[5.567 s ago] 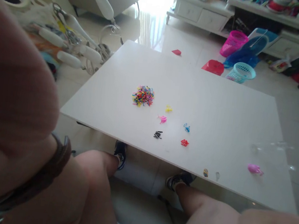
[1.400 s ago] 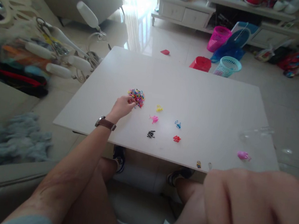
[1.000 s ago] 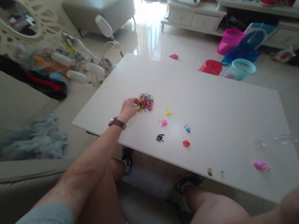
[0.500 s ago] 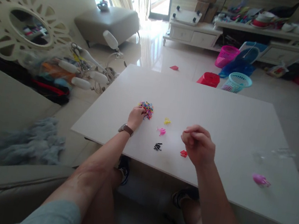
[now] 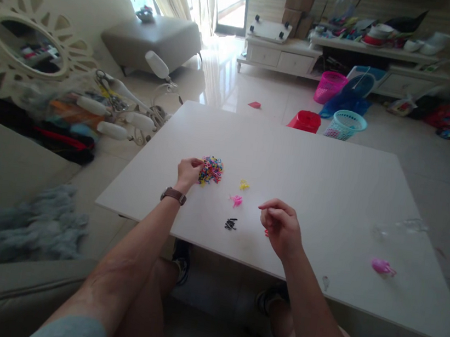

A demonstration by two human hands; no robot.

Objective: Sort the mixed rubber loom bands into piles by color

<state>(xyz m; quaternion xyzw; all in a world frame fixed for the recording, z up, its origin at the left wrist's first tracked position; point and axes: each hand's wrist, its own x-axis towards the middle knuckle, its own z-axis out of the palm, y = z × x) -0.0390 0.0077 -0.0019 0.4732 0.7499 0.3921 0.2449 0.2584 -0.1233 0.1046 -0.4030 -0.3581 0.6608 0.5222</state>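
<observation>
A heap of small multicoloured pieces (image 5: 213, 171), too small to name, lies on the white table (image 5: 291, 169). My left hand (image 5: 189, 171), with a watch on its wrist, is at the heap's left edge, thumb and fingers pinched together; whatever is between them is hidden. Over the table to the right is my right hand (image 5: 282, 226), its fingers curled in and their contents not visible. Red pieces (image 5: 267, 233) are mostly covered by it. Sorted by colour, little groups of yellow (image 5: 244, 185), pink (image 5: 236, 200) and black pieces (image 5: 231, 224) lie between the hands.
Toward the table's right end lie a pink-purple object (image 5: 382, 266) and a clear item (image 5: 412, 224). A small clear piece (image 5: 325, 282) is near the front edge. Beyond the far edge are a red bin (image 5: 306, 121) and a light-blue basket (image 5: 345, 125). A white lamp (image 5: 132, 118) stands left.
My left hand has shifted from the front of the heap to its left edge, uncovering more of it. My right hand now hides more of the red pieces. The camera view has turned slightly.
</observation>
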